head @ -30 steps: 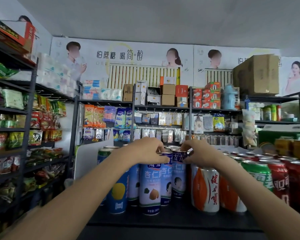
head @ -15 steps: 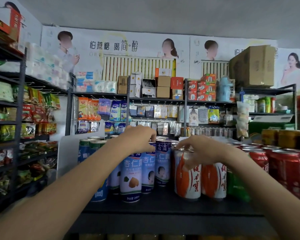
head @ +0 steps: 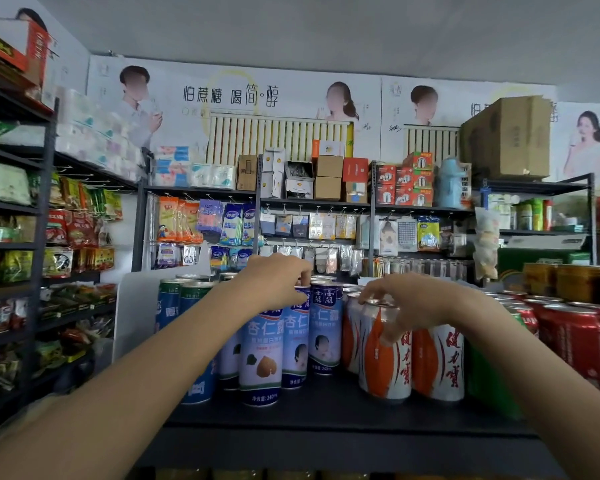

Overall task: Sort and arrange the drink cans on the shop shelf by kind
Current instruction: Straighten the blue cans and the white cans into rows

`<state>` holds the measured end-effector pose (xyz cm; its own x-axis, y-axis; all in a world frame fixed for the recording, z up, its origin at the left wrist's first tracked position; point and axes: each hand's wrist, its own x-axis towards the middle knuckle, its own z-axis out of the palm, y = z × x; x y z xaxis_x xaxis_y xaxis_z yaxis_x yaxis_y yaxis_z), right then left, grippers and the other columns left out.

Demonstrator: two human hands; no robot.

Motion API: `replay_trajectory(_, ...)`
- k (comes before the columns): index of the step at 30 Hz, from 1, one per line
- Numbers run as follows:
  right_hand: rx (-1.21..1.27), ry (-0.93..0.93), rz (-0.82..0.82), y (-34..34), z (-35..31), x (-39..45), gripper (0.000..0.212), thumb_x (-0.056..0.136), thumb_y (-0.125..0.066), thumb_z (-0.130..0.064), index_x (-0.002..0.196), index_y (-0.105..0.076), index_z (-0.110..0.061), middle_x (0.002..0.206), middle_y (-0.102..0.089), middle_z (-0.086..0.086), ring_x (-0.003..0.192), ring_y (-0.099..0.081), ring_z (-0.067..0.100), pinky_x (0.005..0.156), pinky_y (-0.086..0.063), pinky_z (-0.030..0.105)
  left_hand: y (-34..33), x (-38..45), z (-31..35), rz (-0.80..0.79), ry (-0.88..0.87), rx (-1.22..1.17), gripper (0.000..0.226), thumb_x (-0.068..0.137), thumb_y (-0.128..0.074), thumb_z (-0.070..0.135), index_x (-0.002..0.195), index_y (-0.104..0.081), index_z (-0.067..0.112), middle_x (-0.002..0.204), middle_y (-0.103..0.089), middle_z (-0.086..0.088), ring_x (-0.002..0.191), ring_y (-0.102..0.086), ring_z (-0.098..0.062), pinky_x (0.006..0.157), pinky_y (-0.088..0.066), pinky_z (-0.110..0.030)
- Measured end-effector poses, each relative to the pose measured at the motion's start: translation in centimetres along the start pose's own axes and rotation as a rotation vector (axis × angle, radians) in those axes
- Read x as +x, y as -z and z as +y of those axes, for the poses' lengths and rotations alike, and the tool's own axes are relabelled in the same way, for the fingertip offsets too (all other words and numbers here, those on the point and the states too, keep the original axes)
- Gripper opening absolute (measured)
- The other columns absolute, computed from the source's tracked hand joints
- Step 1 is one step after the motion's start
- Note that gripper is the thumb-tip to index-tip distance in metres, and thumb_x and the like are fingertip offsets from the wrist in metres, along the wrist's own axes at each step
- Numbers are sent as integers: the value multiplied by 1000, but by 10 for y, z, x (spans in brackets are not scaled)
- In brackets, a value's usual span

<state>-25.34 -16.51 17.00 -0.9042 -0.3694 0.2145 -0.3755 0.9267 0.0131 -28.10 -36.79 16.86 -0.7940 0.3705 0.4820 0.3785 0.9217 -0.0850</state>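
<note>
Left hand (head: 274, 282) grip curled over blue-and-white can (head: 262, 355) top | right hand (head: 409, 299) grip pinching orange-and-white can (head: 383, 355) rim

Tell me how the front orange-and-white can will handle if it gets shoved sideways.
The orange-and-white can is tall for its base, so a high push probably tips it; a low one likely slides it. Its top looks sealed, so it is probably full and fairly heavy. A matching can stands close beside it and may get knocked.
</note>
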Motion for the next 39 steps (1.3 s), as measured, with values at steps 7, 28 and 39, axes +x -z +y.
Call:
replay_trajectory(7, 164, 54, 248, 14, -3, 46, 39, 83, -67, -27, 120, -57, -18, 122, -57, 2, 106, -55, 16, 96, -44, 30, 13, 23, -3, -47, -3, -105, 21, 92, -51, 26, 107, -65, 21, 115, -63, 4, 105, -57, -15, 94, -46, -38)
replay_trajectory(28, 316, 112, 165, 19, 13, 115, 16, 79, -72, -22, 95, -69, -17, 93, -66, -2, 90, -59, 15, 88, -48, 32, 6, 59, -22, -97, -74, -164, 19, 91, -54, 19, 106, -66, 17, 109, -63, 1, 98, -57, -13, 88, -46, -29)
replay_trajectory(39, 72, 215, 145, -1, 16, 156, 18, 81, -66, -5, 98, -70, -5, 98, -70, 9, 84, -60, 16, 79, -44, 24, 0, 85, -24, -269, -159, -66, 27, 89, -59, 26, 113, -65, 17, 114, -64, 1, 104, -57, -15, 93, -45, -33)
